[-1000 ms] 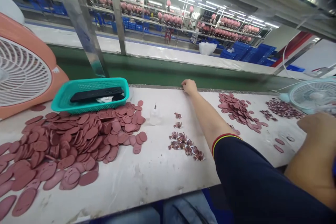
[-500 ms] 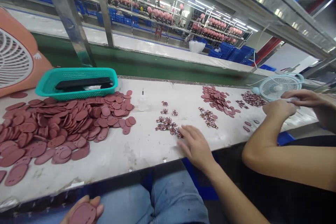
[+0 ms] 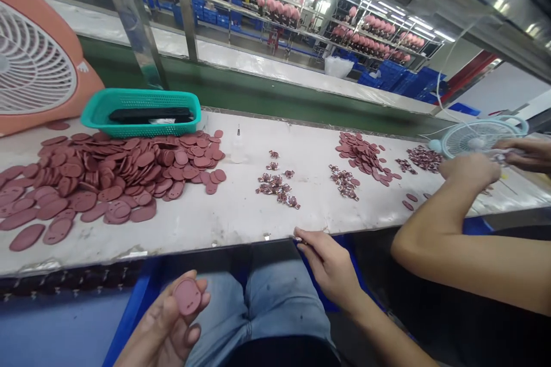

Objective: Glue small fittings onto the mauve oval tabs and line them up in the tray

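Note:
My left hand [image 3: 172, 315] is closed on a flat reddish-brown oval piece [image 3: 187, 296] with small dark holes, held above my lap. At the table's front edge, my right hand [image 3: 329, 264] pinches a small brown-and-white piece [image 3: 300, 239], mostly hidden by the fingers. Beyond that hand lies a loose cluster of small brown-and-white pieces [image 3: 275, 185]. A large heap of reddish-brown oval pieces [image 3: 112, 175] covers the left of the table [image 3: 241, 212].
Behind the heap stands a green basket [image 3: 142, 131] holding a black object, beside an orange fan [image 3: 81, 86]. A needle-tipped bottle [image 3: 238, 149] stands mid-table. At right, a co-worker's arms [image 3: 451, 212] reach over the table near more piles [image 3: 364, 157] and a light-blue fan [image 3: 477, 132].
My right hand has drawn back from the cluster to the table edge, now pinching a small piece. My left hand has risen and moved right with the oval piece. The view has shifted.

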`<state>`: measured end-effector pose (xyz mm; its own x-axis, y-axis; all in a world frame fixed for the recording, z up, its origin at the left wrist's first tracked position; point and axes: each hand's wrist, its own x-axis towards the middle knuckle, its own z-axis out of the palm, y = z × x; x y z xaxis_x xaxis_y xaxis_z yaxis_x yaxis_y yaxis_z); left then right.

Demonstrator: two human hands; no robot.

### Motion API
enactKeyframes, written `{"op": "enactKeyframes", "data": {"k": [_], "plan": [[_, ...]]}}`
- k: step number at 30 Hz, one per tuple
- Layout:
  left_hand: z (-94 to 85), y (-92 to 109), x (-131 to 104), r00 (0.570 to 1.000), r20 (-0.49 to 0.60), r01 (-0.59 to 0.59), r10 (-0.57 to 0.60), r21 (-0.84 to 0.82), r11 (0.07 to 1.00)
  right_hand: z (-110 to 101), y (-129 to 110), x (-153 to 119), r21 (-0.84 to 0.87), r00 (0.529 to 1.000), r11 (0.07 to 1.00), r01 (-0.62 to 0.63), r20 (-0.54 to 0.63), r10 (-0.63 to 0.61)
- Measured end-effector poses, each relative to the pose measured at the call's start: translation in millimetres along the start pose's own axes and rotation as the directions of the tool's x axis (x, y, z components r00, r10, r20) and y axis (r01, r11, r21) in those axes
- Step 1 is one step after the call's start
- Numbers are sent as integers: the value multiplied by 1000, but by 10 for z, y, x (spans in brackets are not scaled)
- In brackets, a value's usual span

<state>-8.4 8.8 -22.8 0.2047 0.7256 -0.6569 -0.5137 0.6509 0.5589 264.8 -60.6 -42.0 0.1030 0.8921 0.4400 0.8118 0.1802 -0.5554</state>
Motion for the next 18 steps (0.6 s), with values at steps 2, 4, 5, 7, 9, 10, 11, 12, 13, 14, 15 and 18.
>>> {"op": "enactKeyframes", "data": {"k": [2,4,5,7,9,10,11,12,13,14,15,18], "plan": [[59,-8,-52,999,-14,41,-41,8,999,14,-255,69,172,995,982,-83,66,72],[101,-7,-111,997,-10,76,-76,20,997,44,-513,162,461,963,852,-248,213,165],[115,-3,-141,996,-1,87,-87,23,996,60,-630,212,588,932,732,-345,306,194],[126,10,-195,995,29,91,-92,25,996,98,-817,304,718,869,498,-487,456,192],[109,22,-232,994,69,87,-89,26,996,147,-934,377,730,851,456,-510,504,146],[90,25,-241,992,95,82,-84,29,996,177,-970,406,727,861,489,-482,495,114],[65,26,-245,989,126,78,-81,33,996,208,-995,431,719,878,543,-434,473,75],[36,25,-243,984,158,75,-79,35,997,240,-1011,452,709,896,600,-371,443,31],[6,23,-238,979,189,72,-78,37,997,270,-1023,472,697,909,647,-310,416,-13],[-24,20,-229,974,213,69,-75,39,997,297,-1033,490,689,918,677,-258,394,-50],[-52,17,-220,970,231,66,-73,40,997,319,-1040,507,683,922,695,-224,379,-75],[-104,16,-197,965,253,61,-69,40,997,358,-1061,549,663,923,725,-184,371,-105]]}}
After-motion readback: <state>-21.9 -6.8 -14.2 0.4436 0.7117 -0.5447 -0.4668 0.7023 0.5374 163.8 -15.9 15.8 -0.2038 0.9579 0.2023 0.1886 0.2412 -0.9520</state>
